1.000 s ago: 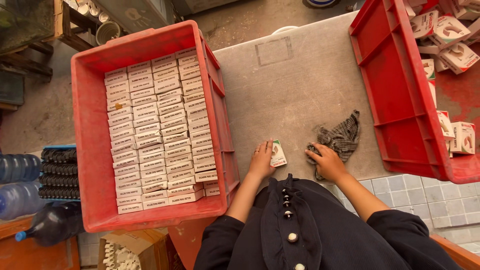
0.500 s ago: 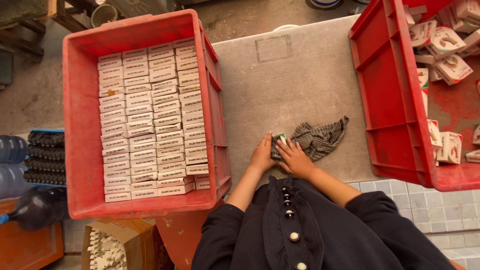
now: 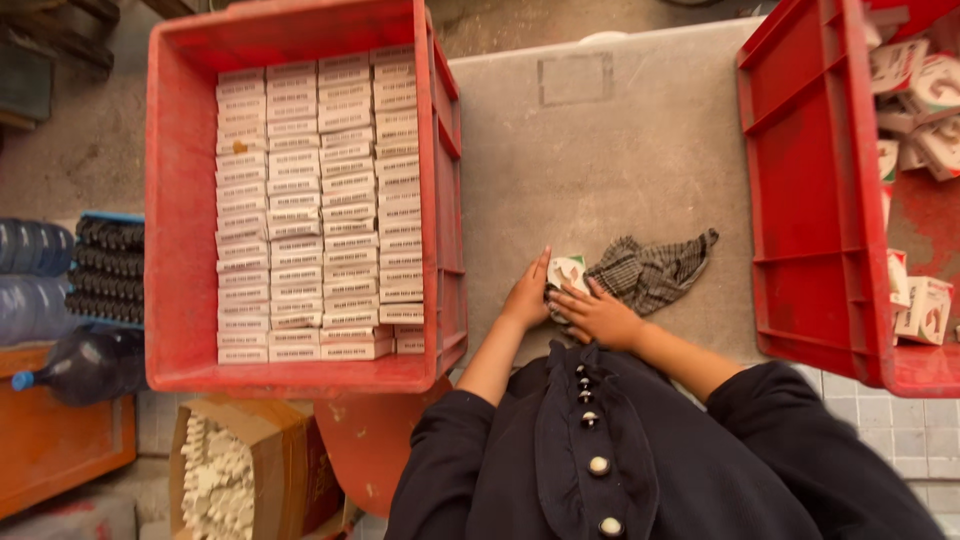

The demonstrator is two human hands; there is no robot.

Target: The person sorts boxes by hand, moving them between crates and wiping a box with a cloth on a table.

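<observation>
Both hands meet on one small white carton [image 3: 566, 272] at the near edge of the grey table [image 3: 600, 150]. Left hand [image 3: 527, 296] cups the carton's left side, fingers curled round it. Right hand [image 3: 598, 315] lies over the carton's near right side, fingers spread and only lightly bent, pressing on it — whether they wrap underneath can't be told. The carton has a green and red print on the top face; most of it is covered by the two hands.

A checked grey rag [image 3: 650, 270] lies crumpled just right of the carton, touching the right hand's fingers.

Left of the hands: a red crate [image 3: 180, 200] packed with neat rows of flat white boxes [image 3: 320, 200], laid in three columns, nearly full. Right of the hands, well apart: a second red crate [image 3: 810, 200] with loose cartons [image 3: 920, 300] of the same kind lying jumbled.

Off the table on the left — clear water bottles [image 3: 40, 280] and an open cardboard box [image 3: 240, 470] of white pieces.
</observation>
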